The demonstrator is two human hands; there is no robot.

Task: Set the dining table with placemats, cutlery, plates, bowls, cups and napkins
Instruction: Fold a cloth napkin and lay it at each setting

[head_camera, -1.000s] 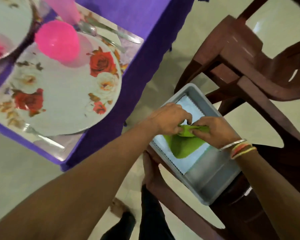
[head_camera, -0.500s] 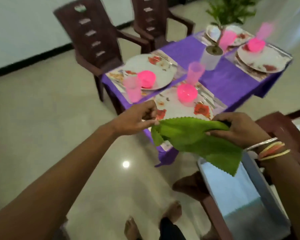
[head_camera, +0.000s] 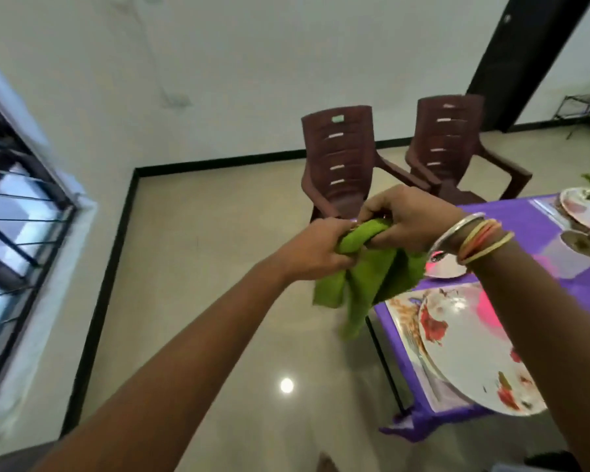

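- One green napkin (head_camera: 365,277) is hanging in the air just beside the table (head_camera: 539,226) corner, its top bunched.
- Left hand (head_camera: 321,250) and right hand (head_camera: 413,223) are both curling their fingers round that bunch.
- Napkin-laying is under way; next it likely needs folding, then placing by the near plate (head_camera: 474,352).
- Two chairs (head_camera: 338,161) and two plates are plainly showing.

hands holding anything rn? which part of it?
Yes, one green cloth napkin. The left hand and right hand both grip its bunched upper end, close together; the rest hangs loose below them.
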